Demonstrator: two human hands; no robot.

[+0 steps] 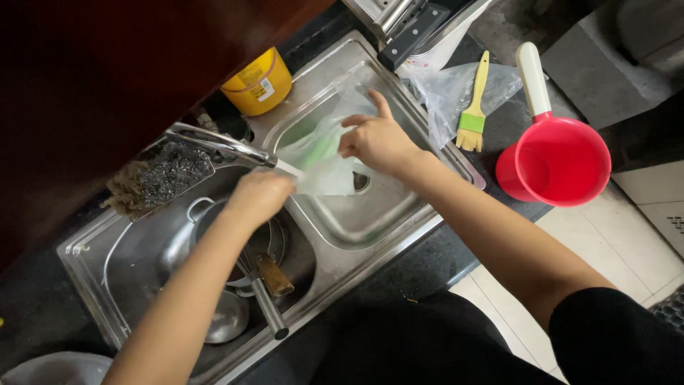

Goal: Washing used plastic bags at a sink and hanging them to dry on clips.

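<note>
A plastic bag (324,153) hangs over the right sink basin (370,221); pots (228,314) fill the left basin, a scoop (559,160) right, a brush (473,107) behind.

We see a yellow tub (260,84) with a red-and-white label (265,88) behind the sink (370,221), a clear plastic bag (324,153) held over the basin, and another clear bag (445,93) lying on the bench beside it.
</note>
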